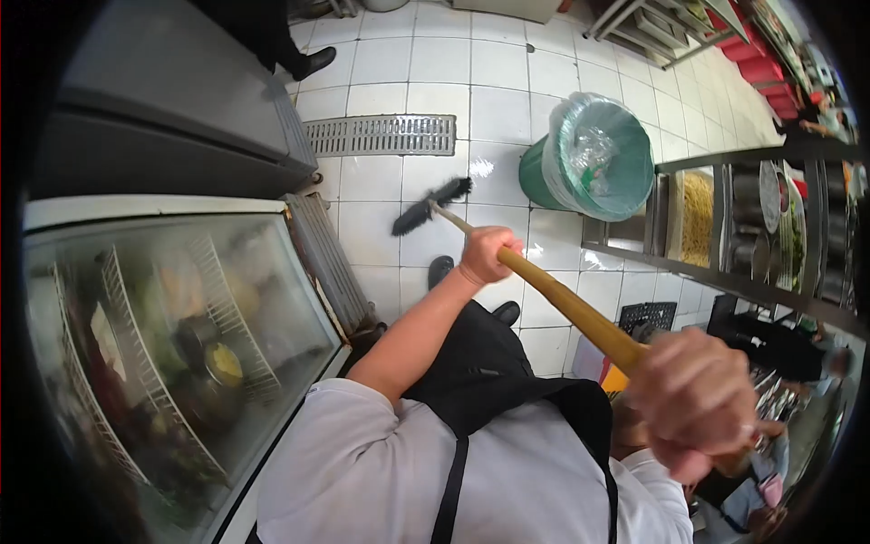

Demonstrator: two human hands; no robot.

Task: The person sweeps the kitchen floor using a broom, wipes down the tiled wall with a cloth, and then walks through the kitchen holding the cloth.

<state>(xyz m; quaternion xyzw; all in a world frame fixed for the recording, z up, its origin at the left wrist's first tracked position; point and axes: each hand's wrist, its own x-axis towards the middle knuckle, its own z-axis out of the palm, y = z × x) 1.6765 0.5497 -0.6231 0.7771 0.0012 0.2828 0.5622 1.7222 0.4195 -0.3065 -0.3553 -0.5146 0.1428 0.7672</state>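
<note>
fingers of the left hand (pixel 491 255) and right hand (pixel 693 399) clench a long yellow-brown-handled broom (pixel 571 305), set apart along it, presumably for leverage; its black bristled head (pixel 422 214) rests on white floor tiles (pixel 498 113), near a round green plastic bin (pixel 540 177).

Left fingers (pixel 498 242) and right fingers (pixel 691 381) grip a broom (pixel 564 297).

A round green plastic bin (pixel 536 179) with a clear plastic liner (pixel 594 150) stands beside a grey metal rack (pixel 761 289), yellow shredded food (pixel 697 216) at the rack's bin-side end.
</note>
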